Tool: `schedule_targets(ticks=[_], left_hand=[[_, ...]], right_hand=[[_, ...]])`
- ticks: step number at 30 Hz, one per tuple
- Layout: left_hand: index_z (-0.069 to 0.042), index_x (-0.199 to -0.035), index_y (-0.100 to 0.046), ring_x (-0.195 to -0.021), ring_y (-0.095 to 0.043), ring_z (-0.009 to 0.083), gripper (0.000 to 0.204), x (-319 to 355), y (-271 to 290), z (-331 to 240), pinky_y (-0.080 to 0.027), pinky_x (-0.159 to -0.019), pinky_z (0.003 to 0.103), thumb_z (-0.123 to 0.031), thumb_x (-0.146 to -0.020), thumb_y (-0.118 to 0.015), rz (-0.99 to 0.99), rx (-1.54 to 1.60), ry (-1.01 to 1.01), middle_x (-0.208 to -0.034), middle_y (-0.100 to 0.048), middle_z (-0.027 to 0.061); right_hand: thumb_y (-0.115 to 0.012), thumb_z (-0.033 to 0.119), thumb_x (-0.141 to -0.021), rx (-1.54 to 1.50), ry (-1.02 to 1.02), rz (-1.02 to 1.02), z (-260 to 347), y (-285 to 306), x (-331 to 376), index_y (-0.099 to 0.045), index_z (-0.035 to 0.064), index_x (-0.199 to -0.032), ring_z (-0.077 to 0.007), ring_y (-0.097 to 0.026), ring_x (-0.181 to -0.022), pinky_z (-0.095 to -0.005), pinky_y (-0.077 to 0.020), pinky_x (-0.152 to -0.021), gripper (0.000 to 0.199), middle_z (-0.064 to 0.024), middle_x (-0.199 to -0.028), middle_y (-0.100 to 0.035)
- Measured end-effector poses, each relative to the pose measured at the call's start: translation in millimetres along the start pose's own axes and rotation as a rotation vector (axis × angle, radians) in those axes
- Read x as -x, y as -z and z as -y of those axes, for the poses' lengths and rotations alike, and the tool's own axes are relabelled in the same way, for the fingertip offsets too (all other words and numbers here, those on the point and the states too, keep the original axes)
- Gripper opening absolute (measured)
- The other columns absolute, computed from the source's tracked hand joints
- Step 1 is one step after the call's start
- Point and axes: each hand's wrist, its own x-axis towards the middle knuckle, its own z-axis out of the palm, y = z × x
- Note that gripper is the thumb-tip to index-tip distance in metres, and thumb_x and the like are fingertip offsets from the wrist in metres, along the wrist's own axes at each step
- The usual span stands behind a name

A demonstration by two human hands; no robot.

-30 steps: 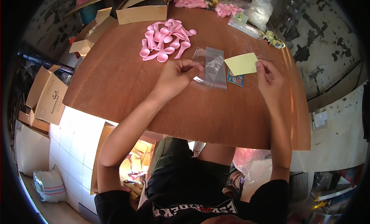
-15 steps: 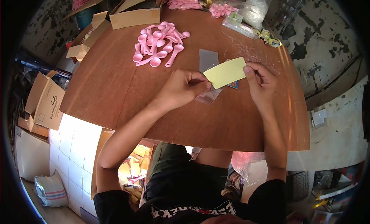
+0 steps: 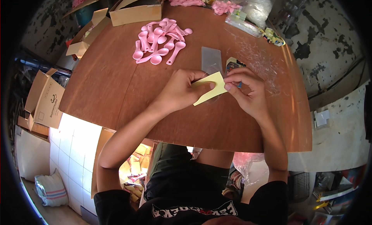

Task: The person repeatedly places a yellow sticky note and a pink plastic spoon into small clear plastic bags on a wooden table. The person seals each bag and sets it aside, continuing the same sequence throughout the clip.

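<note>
A pale yellow paper card (image 3: 215, 91) is pinched in my left hand (image 3: 181, 91), the thumb lying across its face. My right hand (image 3: 248, 91) grips the card's right edge between thumb and fingertips. The card is slanted and shows a shorter face; whether it is folded I cannot tell. Beneath and beyond my hands lie a translucent plastic sleeve (image 3: 211, 57) and a small printed card (image 3: 233, 63), partly covered by my right fingers. Farther left on the table is a loose pile of pink plastic spoons (image 3: 157, 39).
The brown wooden table (image 3: 112, 85) has cardboard boxes (image 3: 135, 14) along its far left edge. Bagged clear plastic (image 3: 257, 10), pink pieces (image 3: 226, 7) and small yellow packets (image 3: 273, 37) stand far right. Below the table is a box of yellow packets (image 3: 136, 169).
My right hand has come left and closer to my left hand. The yellow card has gone from spread out between both hands to slanted and shorter-looking, uncovering the printed card behind.
</note>
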Motion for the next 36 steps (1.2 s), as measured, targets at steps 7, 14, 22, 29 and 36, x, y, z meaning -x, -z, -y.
schedule_targets(ticks=[7,14,22,29,36], left_hand=[[0.002,-0.1,-0.072,-0.075,-0.058,0.0031,0.019,0,2,1,-0.046,-0.063,0.022,-0.015,-0.092,-0.07,0.03,-0.017,-0.084,-0.085,-0.07,0.0019],[0.004,-0.102,-0.071,-0.08,-0.064,0.0082,0.021,-1,2,1,-0.052,-0.07,0.026,-0.014,-0.091,-0.071,-0.02,0.182,-0.041,-0.089,-0.072,0.0059],[0.003,-0.103,-0.071,-0.082,-0.065,0.009,0.017,-7,15,13,-0.052,-0.072,0.024,-0.008,-0.09,-0.07,-0.179,0.188,-0.145,-0.092,-0.073,0.0066],[0.002,-0.101,-0.072,-0.081,-0.065,0.008,0.015,-3,19,9,-0.052,-0.071,0.024,-0.008,-0.089,-0.072,-0.052,0.088,-0.075,-0.091,-0.072,0.0051],[0.001,-0.098,-0.074,-0.083,-0.065,0.0088,0.016,-1,28,4,-0.053,-0.077,0.024,-0.008,-0.086,-0.075,-0.172,0.264,-0.077,-0.09,-0.073,0.0057]], right_hand=[[-0.077,0.009,-0.082,-0.143,-0.179,0.007,-1,-14,8,-0.07,0.0026,-0.089,-0.0142,-0.063,-0.092,-0.0269,-0.051,-0.076,0.012,-0.0071,-0.101,-0.065],[-0.074,0.008,-0.086,-0.202,-0.24,0.004,-11,-12,11,-0.068,0.0013,-0.088,-0.01,-0.064,-0.08,-0.0252,-0.0523,-0.076,0.009,-0.0047,-0.085,-0.069],[-0.073,0.007,-0.086,-0.264,-0.306,0.026,-17,1,11,-0.066,-0.0007,-0.086,-0.0071,-0.063,-0.079,-0.0238,-0.0515,-0.072,0.011,-0.0031,-0.085,-0.069],[-0.074,0.006,-0.084,-0.208,-0.073,0.223,-10,20,-14,-0.066,0.0014,-0.086,-0.0125,-0.062,-0.094,-0.0256,-0.0482,-0.079,0.009,-0.0091,-0.106,-0.068],[-0.074,0.008,-0.085,-0.374,-0.391,0.467,-27,19,-38,-0.065,0.0026,-0.088,-0.0094,-0.061,-0.088,-0.0264,-0.0486,-0.079,0.011,-0.0024,-0.093,-0.068]])
